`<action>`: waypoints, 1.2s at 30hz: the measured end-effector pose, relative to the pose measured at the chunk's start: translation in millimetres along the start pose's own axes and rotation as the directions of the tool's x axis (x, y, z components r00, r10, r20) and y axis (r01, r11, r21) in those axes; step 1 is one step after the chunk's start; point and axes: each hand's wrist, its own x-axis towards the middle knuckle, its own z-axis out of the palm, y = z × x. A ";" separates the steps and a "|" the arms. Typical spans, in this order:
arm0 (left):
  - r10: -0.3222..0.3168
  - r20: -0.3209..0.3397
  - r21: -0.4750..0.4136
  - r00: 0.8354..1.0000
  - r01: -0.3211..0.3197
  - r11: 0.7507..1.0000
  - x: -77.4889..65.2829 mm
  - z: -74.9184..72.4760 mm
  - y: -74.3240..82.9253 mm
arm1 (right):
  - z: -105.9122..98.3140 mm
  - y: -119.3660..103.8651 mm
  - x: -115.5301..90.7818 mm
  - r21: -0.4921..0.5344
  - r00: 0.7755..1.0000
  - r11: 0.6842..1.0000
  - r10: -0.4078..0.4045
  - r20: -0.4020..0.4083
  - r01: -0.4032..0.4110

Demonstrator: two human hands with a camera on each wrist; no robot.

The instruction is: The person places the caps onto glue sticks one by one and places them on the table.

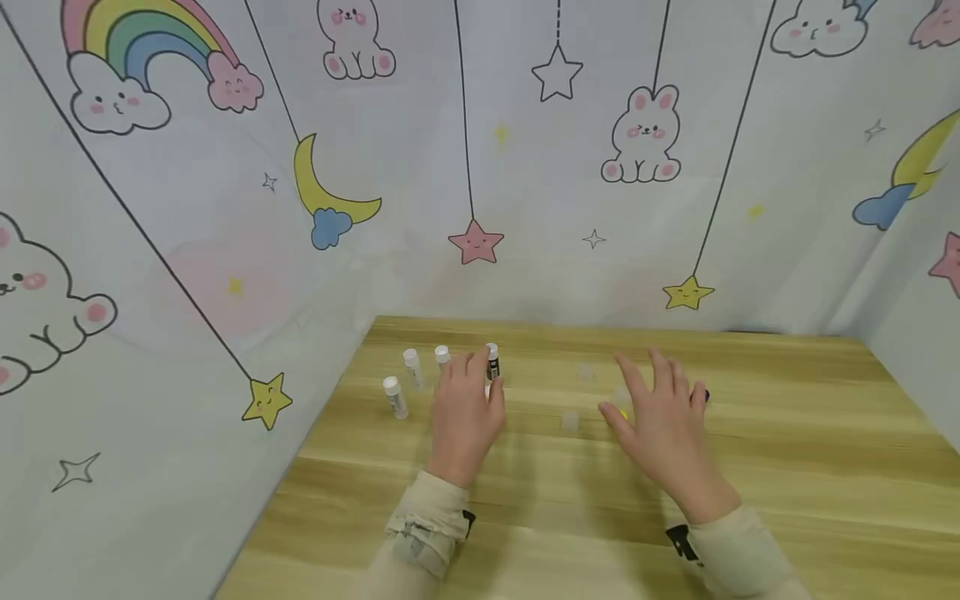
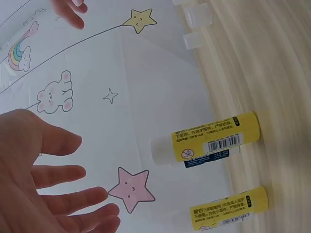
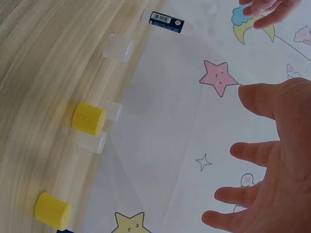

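My left hand (image 1: pixel 465 421) is held over the table, fingers extended and holding nothing. Close in front of it stand yellow glue sticks (image 2: pixel 216 136) with whitish upper ends, largely hidden by the hand in the head view. A dark-labelled glue stick (image 1: pixel 492 364) shows just past its fingertips. On the other side my right hand (image 1: pixel 667 437) hovers with fingers spread apart, also holding nothing. Near it on the table are a yellow cap (image 3: pixel 89 119), a second yellow cap (image 3: pixel 52 211) and several clear caps (image 3: pixel 118 47). A dark blue end (image 1: pixel 706 395) peeks out beside its fingers.
White-topped sticks (image 1: pixel 395 398) stand upright to the left of my left hand. The wood-grain table (image 1: pixel 540 533) meets a white cloth backdrop (image 1: pixel 540 167) printed with rabbits, stars and clouds at its back and sides.
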 end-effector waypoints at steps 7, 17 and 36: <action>-0.121 -0.020 -0.093 0.992 0.119 0.989 -2.3 8.7 -1.9 | -2.8 8.4 -2.6 0.005 1.000 1.000 -0.006 0.008 0.006; -0.250 0.095 -0.140 0.964 0.261 0.955 -7.8 17.1 -4.1 | -4.0 16.0 -8.0 -0.008 1.000 1.000 0.008 0.016 -0.008; -0.347 0.223 -0.177 0.911 0.388 0.905 -10.7 30.2 -14.6 | -8.2 29.4 -16.8 -0.003 0.994 0.998 0.067 0.090 -0.067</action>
